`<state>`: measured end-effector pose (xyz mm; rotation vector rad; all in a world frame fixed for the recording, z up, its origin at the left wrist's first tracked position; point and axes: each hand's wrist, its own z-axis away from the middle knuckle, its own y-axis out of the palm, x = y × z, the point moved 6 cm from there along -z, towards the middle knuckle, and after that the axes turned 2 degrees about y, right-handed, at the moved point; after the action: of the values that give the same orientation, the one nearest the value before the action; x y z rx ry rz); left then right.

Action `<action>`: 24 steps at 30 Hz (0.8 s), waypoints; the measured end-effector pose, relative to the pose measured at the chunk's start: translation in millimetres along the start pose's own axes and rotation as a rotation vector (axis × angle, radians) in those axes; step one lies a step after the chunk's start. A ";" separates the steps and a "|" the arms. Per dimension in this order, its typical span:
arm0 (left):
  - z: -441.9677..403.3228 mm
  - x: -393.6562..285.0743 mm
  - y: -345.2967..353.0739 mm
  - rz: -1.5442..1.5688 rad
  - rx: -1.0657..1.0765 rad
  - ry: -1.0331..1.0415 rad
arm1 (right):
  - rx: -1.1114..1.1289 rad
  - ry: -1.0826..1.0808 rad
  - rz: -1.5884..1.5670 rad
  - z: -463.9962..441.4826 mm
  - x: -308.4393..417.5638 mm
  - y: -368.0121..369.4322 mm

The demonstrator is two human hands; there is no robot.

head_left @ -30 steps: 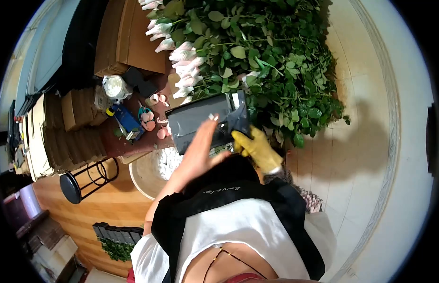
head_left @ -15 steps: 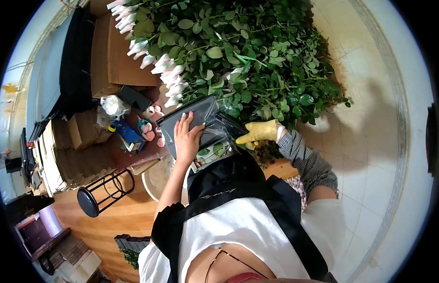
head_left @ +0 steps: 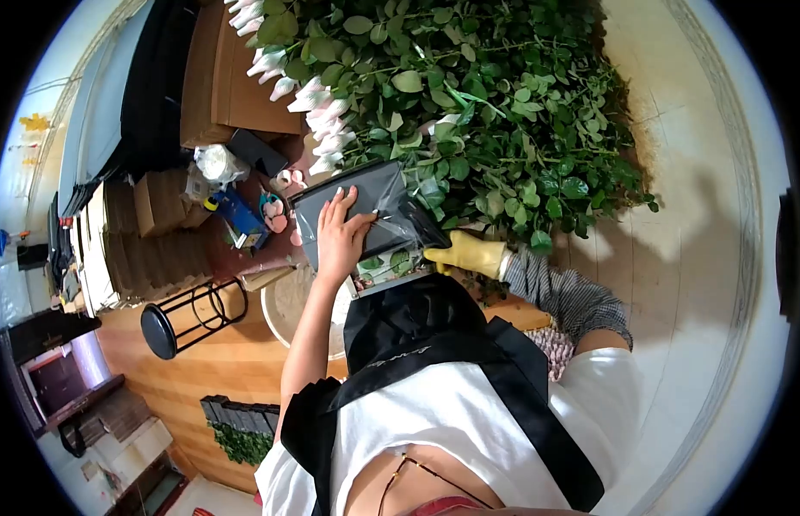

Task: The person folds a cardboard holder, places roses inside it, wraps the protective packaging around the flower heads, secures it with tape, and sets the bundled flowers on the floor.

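Observation:
My left hand (head_left: 338, 241) is bare and lies flat, fingers spread, on a dark grey wrapping sheet (head_left: 378, 182) with shiny clear film over part of it. My right hand (head_left: 469, 254) wears a yellow glove and is closed on the sheet's dark gathered right edge (head_left: 424, 225). Its fingertips are partly hidden. Beyond the sheet lies a big heap of leafy green rose stems (head_left: 503, 129). White-pink sleeved flower heads (head_left: 318, 112) line the heap's left side. A few leaves (head_left: 398, 261) show between the sheet and my black apron.
Pink-handled scissors (head_left: 273, 211), a blue box (head_left: 243, 217) and a dark phone-like slab (head_left: 258, 152) lie left of the sheet. Flattened cardboard (head_left: 146, 249) is stacked further left. Below stand a round pale bin (head_left: 284, 314) and a black stool (head_left: 159, 332).
The view has shifted, so the surroundings appear slightly further right and lower. Both hands keep their places on the sheet, and the film near the right hand lies differently.

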<state>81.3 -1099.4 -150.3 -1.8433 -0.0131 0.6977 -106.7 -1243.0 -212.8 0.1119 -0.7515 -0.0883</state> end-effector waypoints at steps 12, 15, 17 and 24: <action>90.2 26.8 -74.0 0.558 -0.189 -0.486 | 0.127 -0.054 -0.308 103.3 32.6 21.3; 126.5 16.3 -67.8 0.815 0.059 -0.595 | 0.132 0.015 0.029 89.4 63.9 61.8; 133.9 -13.7 -63.7 1.029 0.194 -0.473 | -0.050 0.051 0.402 52.4 84.5 95.4; 189.1 73.4 -40.4 0.833 -0.156 -0.775 | 0.136 -0.271 1.138 -47.5 145.2 209.8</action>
<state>66.7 -896.9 -189.4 -1.5737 0.2087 2.0048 39.8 -1049.4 -121.3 -0.2131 -0.9979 1.0481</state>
